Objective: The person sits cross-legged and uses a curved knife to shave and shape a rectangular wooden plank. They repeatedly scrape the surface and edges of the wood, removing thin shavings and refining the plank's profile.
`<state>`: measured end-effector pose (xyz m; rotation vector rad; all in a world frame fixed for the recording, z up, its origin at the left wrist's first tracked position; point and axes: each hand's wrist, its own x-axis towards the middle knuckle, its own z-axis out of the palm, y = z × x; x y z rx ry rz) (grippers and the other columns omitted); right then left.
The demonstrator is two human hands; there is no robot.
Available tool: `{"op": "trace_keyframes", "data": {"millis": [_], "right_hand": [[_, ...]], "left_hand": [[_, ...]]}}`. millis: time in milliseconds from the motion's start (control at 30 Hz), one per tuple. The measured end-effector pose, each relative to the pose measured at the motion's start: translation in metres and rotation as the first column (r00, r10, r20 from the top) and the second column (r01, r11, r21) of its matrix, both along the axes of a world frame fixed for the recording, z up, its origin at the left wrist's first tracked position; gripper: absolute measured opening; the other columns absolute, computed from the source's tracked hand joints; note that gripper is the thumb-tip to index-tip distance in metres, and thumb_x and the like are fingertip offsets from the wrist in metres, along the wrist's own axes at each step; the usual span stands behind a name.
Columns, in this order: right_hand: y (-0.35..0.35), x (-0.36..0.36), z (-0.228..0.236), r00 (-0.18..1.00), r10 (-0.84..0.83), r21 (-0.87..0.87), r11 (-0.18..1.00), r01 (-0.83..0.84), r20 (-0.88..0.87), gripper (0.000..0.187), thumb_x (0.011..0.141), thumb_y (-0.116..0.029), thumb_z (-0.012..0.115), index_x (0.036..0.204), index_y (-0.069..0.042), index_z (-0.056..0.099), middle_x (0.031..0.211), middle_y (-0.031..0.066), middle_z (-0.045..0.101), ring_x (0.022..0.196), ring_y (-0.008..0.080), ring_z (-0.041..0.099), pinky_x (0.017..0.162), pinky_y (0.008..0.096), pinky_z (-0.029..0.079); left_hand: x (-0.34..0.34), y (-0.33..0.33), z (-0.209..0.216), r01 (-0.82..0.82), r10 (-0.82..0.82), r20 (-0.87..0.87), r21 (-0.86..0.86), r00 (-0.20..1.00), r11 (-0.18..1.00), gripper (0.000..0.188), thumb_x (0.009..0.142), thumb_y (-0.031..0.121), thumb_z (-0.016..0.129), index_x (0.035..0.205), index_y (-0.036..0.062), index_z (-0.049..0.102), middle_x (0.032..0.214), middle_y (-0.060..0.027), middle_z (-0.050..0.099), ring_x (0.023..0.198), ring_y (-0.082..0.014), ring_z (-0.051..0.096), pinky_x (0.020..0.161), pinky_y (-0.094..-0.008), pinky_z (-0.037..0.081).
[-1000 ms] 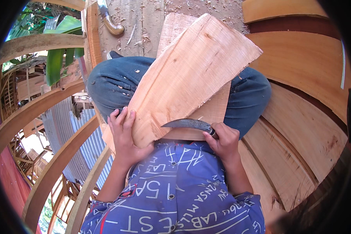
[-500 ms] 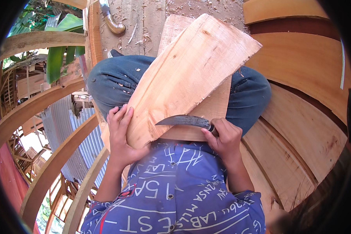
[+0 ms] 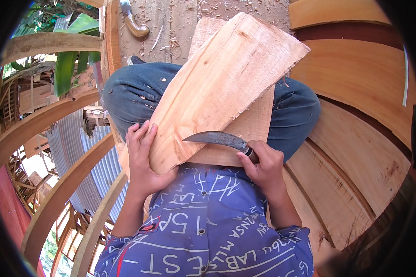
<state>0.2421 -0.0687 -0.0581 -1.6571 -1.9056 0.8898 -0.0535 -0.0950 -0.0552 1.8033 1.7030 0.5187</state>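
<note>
Head view: right hand (image 3: 266, 164) closed round the dark handle (image 3: 251, 154) of a curved grey steel knife (image 3: 217, 137), thumb laid along the grip. Over the last second the tip has swung up and to the left, so the blade now slants across the lower end of a broad, pale, tapering wooden board (image 3: 226, 76); I judge this sets the steel closer over the rough-cut patch there. Whether it touches the wood, cannot tell. Left hand (image 3: 145, 159) grips the board's lower left corner, fingers on the side edge, thumb by the bottom end, barely changed. Board lies slanted over the lap, resting on a second pale flat wooden board (image 3: 254, 122), itself across the dark blue denim trousers (image 3: 129, 90). Upper board's face: straight grain, a few brown knots, saw-rough texture toward the far end, ragged right edge. Knife blade: mottled, dull, tapering to a hooked point. Beyond the knees, curled wood shavings (image 3: 173, 44) on a worn plank floor (image 3: 185, 23); a tool with a glossy brown bent handle (image 3: 136, 28) nearby. To the right, smooth orange-brown wooden panels (image 3: 351, 74).
</note>
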Motion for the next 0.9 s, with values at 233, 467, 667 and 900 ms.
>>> {"op": "trace_keyframes", "data": {"millis": [233,467,667,900], "right_hand": [[0.004,0.009,0.008,0.992,-0.097,-0.094,0.992,0.089,-0.076,0.022,0.081,-0.011,0.075,0.097,0.001,0.064,0.073,0.0120,0.061,0.059,0.0201,0.060,0.055,0.0309,0.047],[0.004,0.014,0.010,0.983,-0.114,-0.264,0.962,0.072,-0.146,0.022,0.081,-0.009,0.074,0.099,0.001,0.066,0.078,0.0137,0.066,0.063,0.0211,0.065,0.059,0.0299,0.050],[-0.003,0.023,0.005,0.868,-0.420,-0.412,0.863,0.292,-0.265,0.020,0.082,-0.008,0.073,0.098,0.001,0.066,0.077,0.0135,0.067,0.064,0.0203,0.066,0.059,0.0285,0.050],[-0.006,0.024,0.002,0.956,-0.206,-0.351,0.928,0.124,-0.207,0.022,0.082,-0.009,0.073,0.100,0.002,0.066,0.075,0.0123,0.066,0.065,0.0173,0.065,0.061,0.0274,0.049]], "left_hand": [[0.002,-0.002,-0.002,0.003,-0.003,-0.011,-0.001,1.000,1.000,0.095,0.052,0.021,0.078,0.141,0.0019,0.046,0.139,-0.0224,0.043,0.134,-0.0458,0.032,0.112,-0.0554,0.024],[0.004,-0.003,-0.002,-0.005,0.005,-0.044,-0.004,0.999,1.000,0.095,0.053,0.021,0.078,0.141,0.0022,0.046,0.140,-0.0225,0.042,0.134,-0.0459,0.032,0.111,-0.0556,0.025],[0.003,-0.004,-0.002,-0.011,0.011,-0.050,0.000,0.999,1.000,0.095,0.053,0.021,0.078,0.141,0.0033,0.046,0.140,-0.0225,0.042,0.134,-0.0458,0.032,0.111,-0.0559,0.025],[0.004,-0.005,-0.003,-0.017,0.017,-0.036,-0.001,0.999,1.000,0.095,0.053,0.020,0.078,0.141,0.0035,0.046,0.140,-0.0218,0.042,0.134,-0.0454,0.032,0.111,-0.0562,0.025]]}}
